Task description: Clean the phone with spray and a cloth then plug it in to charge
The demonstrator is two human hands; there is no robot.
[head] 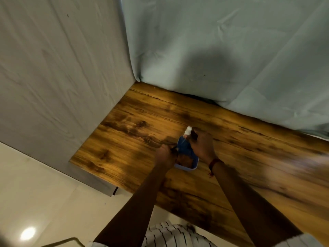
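Over the middle of the wooden desk point(135, 125) I see both arms stretched forward. My right hand point(202, 146) is wrapped around a spray bottle point(188, 130), its white nozzle poking up past the fingers. My left hand point(164, 155) pinches the near-left edge of the phone point(187, 157), a blue-rimmed slab tilted up between the hands. Bare desk lies left and right; grey cloth walls close the back and left edges.
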